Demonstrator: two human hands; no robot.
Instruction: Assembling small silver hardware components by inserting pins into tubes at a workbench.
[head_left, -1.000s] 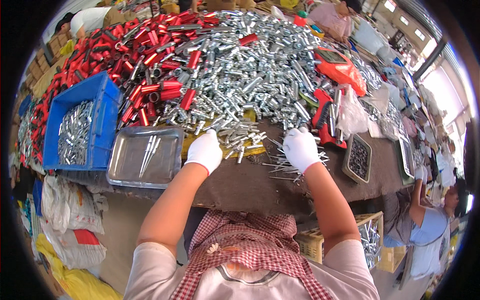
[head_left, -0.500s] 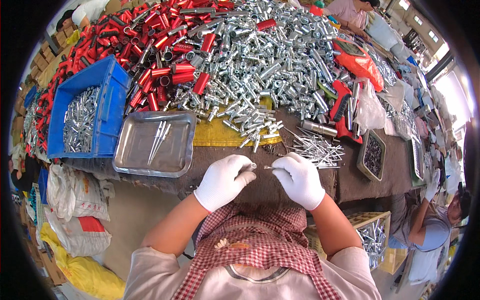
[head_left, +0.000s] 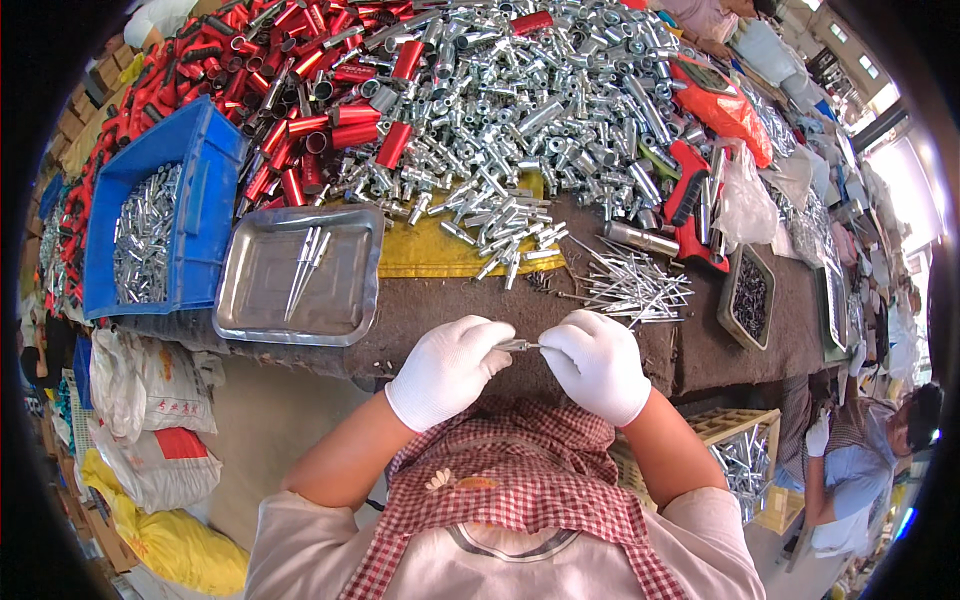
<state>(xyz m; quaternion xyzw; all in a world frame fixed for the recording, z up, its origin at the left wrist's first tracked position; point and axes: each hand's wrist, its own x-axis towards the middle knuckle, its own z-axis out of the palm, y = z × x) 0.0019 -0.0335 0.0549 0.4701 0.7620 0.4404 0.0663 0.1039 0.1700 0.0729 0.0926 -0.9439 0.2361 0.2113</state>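
Note:
Both my hands wear white gloves and meet above the near edge of the bench. My left hand [head_left: 446, 368] pinches a short silver metal sleeve [head_left: 518, 346] that points right. Fingers closed, my right hand [head_left: 602, 366] is at the sleeve's other end, on a small slim metal piece mostly hidden by the glove. Beyond my hands lie a loose group of similar silver sleeves [head_left: 500, 225] on a yellow cloth [head_left: 410, 255] and a pile of thin metal rods [head_left: 640, 288]. A shallow steel tray [head_left: 345, 300] at the left holds a few sleeves with rods [head_left: 307, 270].
A blue bin [head_left: 208, 215] of silver parts stands left of the tray. Red tool bodies [head_left: 290, 130] and metal fittings [head_left: 560, 110] heap up behind. At right is a small tray [head_left: 740, 333] of dark screws. A crate [head_left: 770, 450] sits below; a co-worker [head_left: 860, 450] is beyond.
My hands have come together: the gap between the sleeve in my left hand and the small piece in my right has closed. The view has shifted slightly.

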